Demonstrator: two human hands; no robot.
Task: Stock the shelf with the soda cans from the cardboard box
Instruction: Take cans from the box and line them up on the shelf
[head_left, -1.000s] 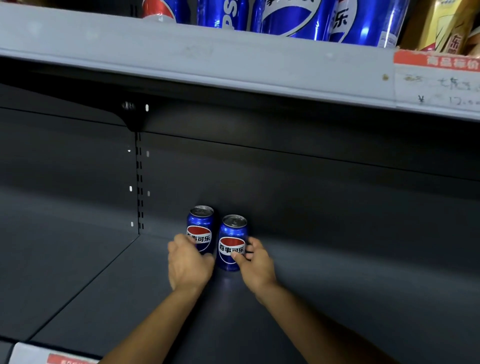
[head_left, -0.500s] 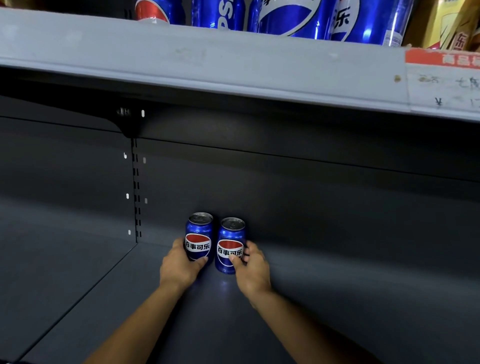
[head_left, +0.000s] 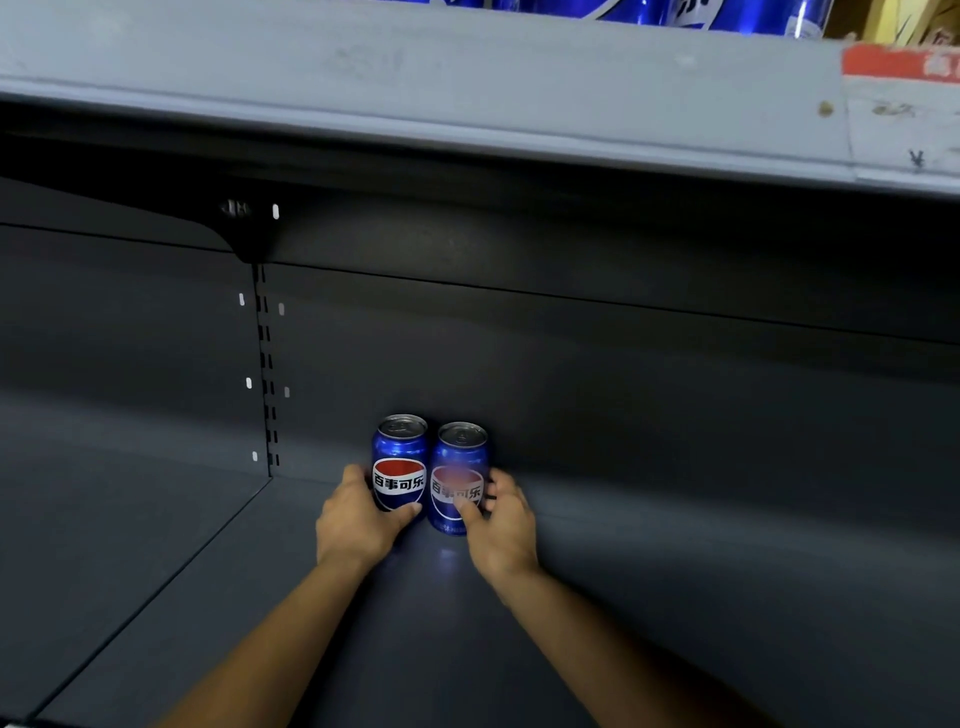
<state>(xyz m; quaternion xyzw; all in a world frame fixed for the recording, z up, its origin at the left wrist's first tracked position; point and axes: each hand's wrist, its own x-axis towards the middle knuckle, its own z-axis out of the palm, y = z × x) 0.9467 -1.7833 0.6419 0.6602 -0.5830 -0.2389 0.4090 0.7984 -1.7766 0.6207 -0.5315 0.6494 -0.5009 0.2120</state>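
Left hand (head_left: 358, 525) grips left can (head_left: 399, 462) | right hand (head_left: 501, 530) grips right can (head_left: 460, 478) (label blurred)

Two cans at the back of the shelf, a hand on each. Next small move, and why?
Probably let go and draw both hands back. The left can and right can stand upright, side by side, near the back panel; left hand and right hand grip them.

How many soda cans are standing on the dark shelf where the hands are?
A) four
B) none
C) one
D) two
D: two blue cans stand upright side by side at the back of the dark shelf, the left can held by the left hand and the right can by the right hand.
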